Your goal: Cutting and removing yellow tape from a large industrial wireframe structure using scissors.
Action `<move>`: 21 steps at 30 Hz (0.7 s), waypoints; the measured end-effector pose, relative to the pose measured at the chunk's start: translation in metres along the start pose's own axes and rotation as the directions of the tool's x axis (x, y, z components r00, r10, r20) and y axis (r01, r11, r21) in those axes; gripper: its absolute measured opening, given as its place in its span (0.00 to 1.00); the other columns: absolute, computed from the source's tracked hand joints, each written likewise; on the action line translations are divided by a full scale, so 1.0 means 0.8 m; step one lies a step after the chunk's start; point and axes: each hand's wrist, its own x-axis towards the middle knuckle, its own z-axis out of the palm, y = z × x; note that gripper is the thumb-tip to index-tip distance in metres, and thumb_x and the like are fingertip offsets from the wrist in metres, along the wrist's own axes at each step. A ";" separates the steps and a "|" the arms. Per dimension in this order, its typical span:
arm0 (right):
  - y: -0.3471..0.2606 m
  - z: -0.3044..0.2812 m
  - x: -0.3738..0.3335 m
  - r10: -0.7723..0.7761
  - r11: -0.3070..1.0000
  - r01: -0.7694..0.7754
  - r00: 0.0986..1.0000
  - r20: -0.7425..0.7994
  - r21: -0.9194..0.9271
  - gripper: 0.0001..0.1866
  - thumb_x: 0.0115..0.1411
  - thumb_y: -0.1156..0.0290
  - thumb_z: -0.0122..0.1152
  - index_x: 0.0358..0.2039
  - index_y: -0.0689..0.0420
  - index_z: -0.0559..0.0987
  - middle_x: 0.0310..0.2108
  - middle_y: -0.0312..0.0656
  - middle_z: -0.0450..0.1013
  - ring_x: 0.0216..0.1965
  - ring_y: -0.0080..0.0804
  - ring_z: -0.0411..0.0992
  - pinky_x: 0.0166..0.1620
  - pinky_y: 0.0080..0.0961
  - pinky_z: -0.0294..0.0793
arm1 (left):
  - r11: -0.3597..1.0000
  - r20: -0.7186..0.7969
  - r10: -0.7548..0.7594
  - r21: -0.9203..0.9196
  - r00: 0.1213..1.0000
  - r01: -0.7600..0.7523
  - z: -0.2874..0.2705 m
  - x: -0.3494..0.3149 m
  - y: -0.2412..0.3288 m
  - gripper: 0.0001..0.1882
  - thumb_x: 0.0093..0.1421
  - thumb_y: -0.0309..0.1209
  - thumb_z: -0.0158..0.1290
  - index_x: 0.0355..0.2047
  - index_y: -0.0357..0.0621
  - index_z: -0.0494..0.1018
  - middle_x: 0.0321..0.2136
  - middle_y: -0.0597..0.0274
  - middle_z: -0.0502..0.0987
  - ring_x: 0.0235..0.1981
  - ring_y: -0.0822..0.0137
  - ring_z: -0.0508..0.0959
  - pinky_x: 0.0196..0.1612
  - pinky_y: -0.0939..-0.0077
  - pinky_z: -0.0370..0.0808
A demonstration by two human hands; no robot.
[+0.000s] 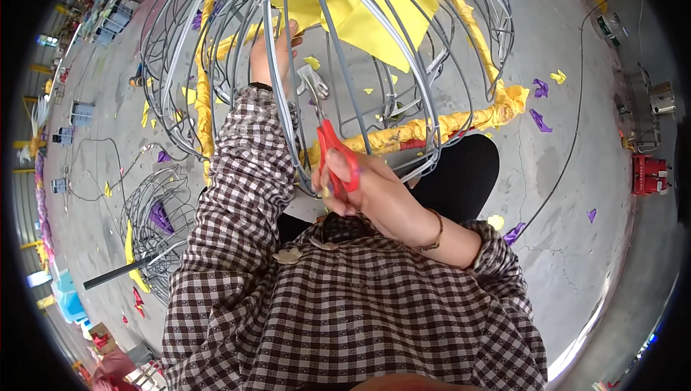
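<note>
A large round frame of grey and white metal wires stands in front of me. Bright yellow fabric hangs across its upper part. My left hand reaches in among the wires, its fingers curled at the fabric's lower left edge and partly hidden by a wire. In front of the frame, close to my body, my right hand is closed round the red handles of a pair of scissors. The blades point up and away, toward the wires. Yellow-wrapped bars run along the frame's base and sides.
On the grey floor lie a white glove, purple scraps and yellow scraps. A smaller wire frame sits at my left with a dark bar sticking out. A black cable crosses at right, near a red machine.
</note>
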 end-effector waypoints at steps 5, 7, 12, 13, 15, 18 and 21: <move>0.008 0.008 0.071 -0.162 0.986 0.151 0.973 -0.163 -0.077 0.24 0.68 0.48 0.51 0.26 0.56 0.71 0.16 0.31 0.63 0.16 0.16 0.56 0.22 0.17 0.53 | 0.996 0.029 0.090 0.019 0.996 -0.090 -0.002 0.006 -0.010 0.19 0.60 0.40 0.61 0.38 0.34 0.78 0.32 0.62 0.81 0.32 0.74 0.78 0.34 0.78 0.71; 0.003 0.007 0.089 -0.150 0.989 0.142 0.952 -0.266 -0.050 0.20 0.68 0.50 0.51 0.30 0.54 0.70 0.20 0.31 0.63 0.20 0.18 0.58 0.25 0.16 0.54 | 0.994 0.007 0.089 0.069 0.996 -0.090 -0.005 0.004 -0.008 0.16 0.60 0.38 0.62 0.35 0.34 0.79 0.29 0.63 0.81 0.30 0.74 0.77 0.33 0.78 0.71; 0.009 0.012 0.108 -0.253 0.967 0.230 0.886 -0.388 -0.105 0.16 0.67 0.52 0.53 0.31 0.51 0.70 0.23 0.30 0.64 0.22 0.19 0.60 0.26 0.18 0.55 | 0.989 0.032 0.146 -0.017 0.989 -0.146 -0.007 0.009 -0.019 0.14 0.57 0.34 0.63 0.36 0.34 0.79 0.29 0.62 0.81 0.29 0.74 0.77 0.34 0.78 0.73; 0.008 0.012 0.112 -0.243 0.970 0.212 0.894 -0.377 -0.122 0.16 0.67 0.52 0.53 0.31 0.51 0.70 0.23 0.30 0.64 0.22 0.19 0.60 0.26 0.18 0.55 | 0.989 0.009 0.145 -0.033 0.989 -0.144 -0.003 0.001 -0.014 0.14 0.57 0.34 0.63 0.36 0.34 0.79 0.29 0.62 0.81 0.29 0.74 0.77 0.34 0.78 0.73; 0.005 0.012 0.120 -0.315 0.949 0.282 0.839 -0.445 -0.140 0.16 0.65 0.55 0.56 0.26 0.53 0.72 0.20 0.30 0.64 0.20 0.18 0.59 0.25 0.19 0.55 | 0.982 -0.110 0.133 -0.118 0.985 -0.146 0.010 -0.014 -0.005 0.16 0.55 0.35 0.64 0.35 0.33 0.80 0.29 0.61 0.81 0.30 0.69 0.79 0.37 0.73 0.74; 0.007 0.017 0.141 -0.359 0.932 0.336 0.803 -0.476 -0.137 0.16 0.65 0.57 0.57 0.25 0.53 0.74 0.20 0.29 0.64 0.20 0.18 0.60 0.25 0.19 0.56 | 0.929 -0.293 0.365 0.058 0.884 -0.365 0.014 0.017 -0.036 0.17 0.56 0.37 0.64 0.37 0.35 0.79 0.30 0.61 0.80 0.31 0.72 0.77 0.36 0.74 0.73; 0.008 0.012 0.155 -0.403 0.904 0.417 0.752 -0.521 -0.097 0.14 0.65 0.58 0.56 0.27 0.52 0.74 0.22 0.29 0.65 0.22 0.19 0.62 0.27 0.20 0.58 | 0.953 -0.189 0.297 -0.007 0.936 -0.303 0.012 0.011 -0.029 0.18 0.54 0.38 0.64 0.37 0.34 0.79 0.30 0.59 0.81 0.31 0.70 0.78 0.37 0.72 0.73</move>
